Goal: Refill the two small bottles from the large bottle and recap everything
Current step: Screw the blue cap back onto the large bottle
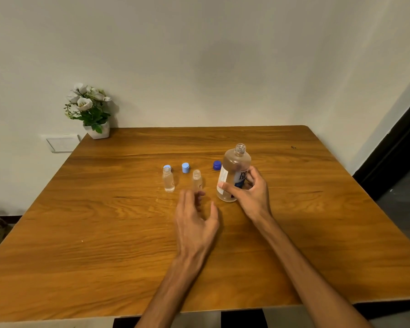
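Bottles three, all uncapped, caps three loose, right grip clasping large bottle, left grip open, empty.

1. Two bare forearms enter from the bottom edge of the head view; no sleeve shows on either, from the frame edge up to the wrist.
2. The left hand is bare, with no ring, watch, band or glove to be seen. Tendons stand out as ridges along its back, and its fingertips are blurred.
3. The right hand is bare as well, with nothing worn at the wrist or on the fingers that show. Its thumbnail is short and plain.
4. Both forearms are slim, with fine hair faintly visible.
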The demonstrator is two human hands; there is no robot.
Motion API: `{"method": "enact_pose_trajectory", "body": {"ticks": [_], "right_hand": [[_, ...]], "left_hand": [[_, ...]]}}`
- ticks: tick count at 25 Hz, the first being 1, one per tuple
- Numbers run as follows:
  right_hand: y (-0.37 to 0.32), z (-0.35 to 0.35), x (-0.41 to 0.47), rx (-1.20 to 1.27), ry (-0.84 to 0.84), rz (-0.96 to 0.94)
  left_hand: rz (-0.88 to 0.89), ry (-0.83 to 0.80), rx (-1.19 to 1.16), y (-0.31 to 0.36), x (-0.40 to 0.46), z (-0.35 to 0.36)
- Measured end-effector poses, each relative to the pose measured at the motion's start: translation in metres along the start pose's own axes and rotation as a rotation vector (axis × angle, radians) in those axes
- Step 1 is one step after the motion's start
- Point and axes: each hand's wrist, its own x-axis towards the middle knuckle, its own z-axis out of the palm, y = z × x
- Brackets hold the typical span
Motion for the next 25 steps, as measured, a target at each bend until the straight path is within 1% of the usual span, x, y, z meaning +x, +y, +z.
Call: {"method": "enact_pose_trajectory", "body": {"ticks": [3, 6, 9, 10, 11, 12, 13, 14, 15, 16, 17, 18, 19, 20, 21, 22, 23, 24, 25], "right_hand": [[-0.008, -0.005, -0.006, 0.059, -0.051, 0.004], [-0.016, -0.016, -0.016, 0.059, -0.137, -0.013], [-0.027, -0.048, -0.009, 0.104, -0.465, 0.07], [-0.033, -0.059, -0.002, 0.118, -0.492, 0.072], [-0.04, -0.065, 0.007, 0.147, -0.46, 0.074], [-0.045, -0.065, 0.022, 0.132, -0.362, 0.059], [-0.048, -0.062, 0.034, 0.042, -0.25, 0.009], [-0.05, -0.054, 0.042, -0.09, -0.232, -0.019], [-0.043, -0.043, 0.054, -0.226, -0.294, -0.03], [-0.047, -0.026, 0.055, -0.338, -0.254, -0.052], [-0.056, -0.013, 0.051, -0.492, -0.259, -0.125], [-0.071, -0.005, 0.045, -0.649, -0.347, -0.209], [-0.077, 0.002, 0.046, -0.737, -0.399, -0.288], [-0.097, 0.004, 0.038, -0.795, -0.368, -0.361], [-0.097, -0.001, 0.038, -0.727, -0.372, -0.352], [-0.077, -0.007, 0.034, -0.616, -0.497, -0.334], [-0.048, -0.014, 0.036, -0.562, -0.612, -0.301], [-0.044, -0.019, 0.037, -0.413, -0.438, -0.27], [-0.04, -0.025, 0.045, -0.311, -0.36, -0.213]], "left_hand": [[0.008, -0.169, -0.085, 0.018, 0.004, 0.015], [-0.027, -0.25, -0.118, 0.027, 0.01, 0.031], [-0.106, -0.218, -0.226, 0.018, 0.014, 0.04], [-0.128, -0.202, -0.226, 0.015, 0.014, 0.039], [-0.147, -0.193, -0.217, 0.011, 0.013, 0.038], [-0.165, -0.188, -0.212, 0.009, 0.012, 0.036], [-0.181, -0.185, -0.219, 0.007, 0.011, 0.034], [-0.198, -0.191, -0.227, 0.006, 0.011, 0.033], [-0.211, -0.203, -0.238, 0.007, 0.011, 0.033], [-0.218, -0.205, -0.24, 0.009, 0.011, 0.033], [-0.216, -0.191, -0.239, 0.01, 0.011, 0.033], [-0.212, -0.175, -0.239, 0.01, 0.011, 0.034], [-0.21, -0.162, -0.246, 0.009, 0.01, 0.035], [-0.208, -0.157, -0.256, 0.009, 0.01, 0.035], [-0.203, -0.155, -0.264, 0.009, 0.009, 0.035], [-0.196, -0.157, -0.266, 0.009, 0.009, 0.035], [-0.191, -0.163, -0.265, 0.008, 0.009, 0.035], [-0.187, -0.17, -0.265, 0.009, 0.009, 0.034], [-0.185, -0.172, -0.267, 0.009, 0.009, 0.034]]}}
